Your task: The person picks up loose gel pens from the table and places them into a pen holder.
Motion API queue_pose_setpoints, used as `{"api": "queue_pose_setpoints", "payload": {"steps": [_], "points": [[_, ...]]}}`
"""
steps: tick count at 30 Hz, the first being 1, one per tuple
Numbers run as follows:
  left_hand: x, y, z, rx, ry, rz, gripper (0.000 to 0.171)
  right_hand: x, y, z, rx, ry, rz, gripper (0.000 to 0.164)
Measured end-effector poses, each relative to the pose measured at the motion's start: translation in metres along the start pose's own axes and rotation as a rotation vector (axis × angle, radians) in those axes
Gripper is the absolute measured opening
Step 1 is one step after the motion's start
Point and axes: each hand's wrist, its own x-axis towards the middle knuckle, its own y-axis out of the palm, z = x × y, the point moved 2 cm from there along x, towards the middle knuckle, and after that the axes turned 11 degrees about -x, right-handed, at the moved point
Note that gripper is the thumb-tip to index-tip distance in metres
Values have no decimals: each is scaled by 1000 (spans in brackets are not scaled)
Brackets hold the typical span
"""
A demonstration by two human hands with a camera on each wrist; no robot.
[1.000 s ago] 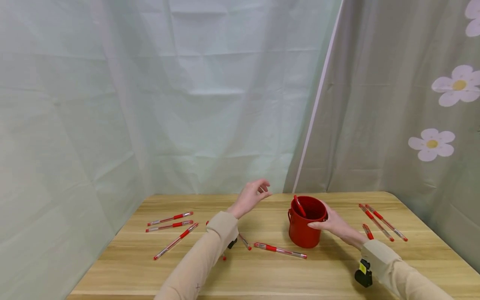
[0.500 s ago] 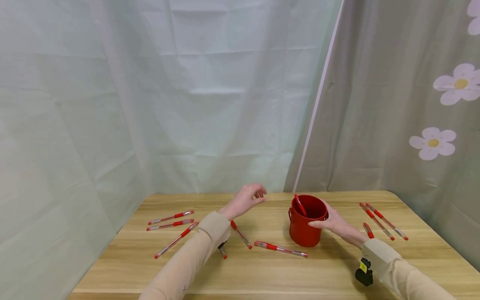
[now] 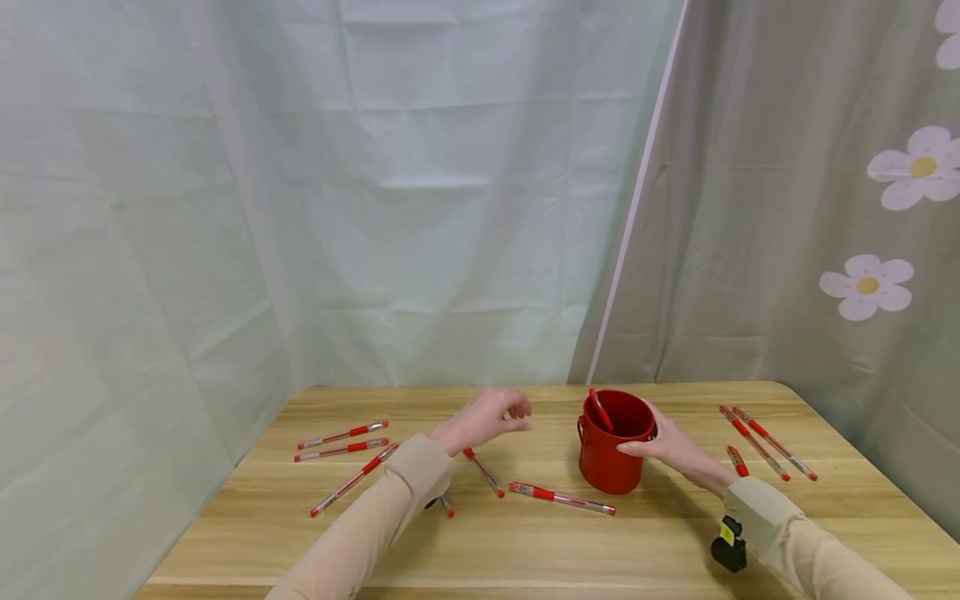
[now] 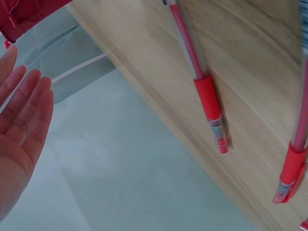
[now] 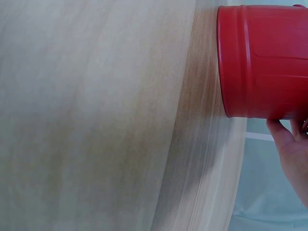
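the right hand (image 3: 671, 446) grasps the side of the red bucket (image 3: 611, 462), which stands upright right of the middle of the table (image 3: 540, 562), mouth up, long axis vertical. 1 pen (image 3: 601, 411) inside leans its top toward the left edge. the left hand (image 3: 483, 418), fingers loosely bent, holding nothing, hovers nearer the far edge.
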Motion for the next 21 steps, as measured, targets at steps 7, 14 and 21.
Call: {"api": "queue_pose_setpoints", "payload": {"steps": [7,14,21], "points": [[-8,12,2,-3,11,90,12,0,0,-1,-1,0,6,72],[-13,22,1,5,9,161,20,0,-1,-1,10,4,14,71],[-18,30,-2,87,39,224,23,-1,0,-1,-1,15,27,70]]}}
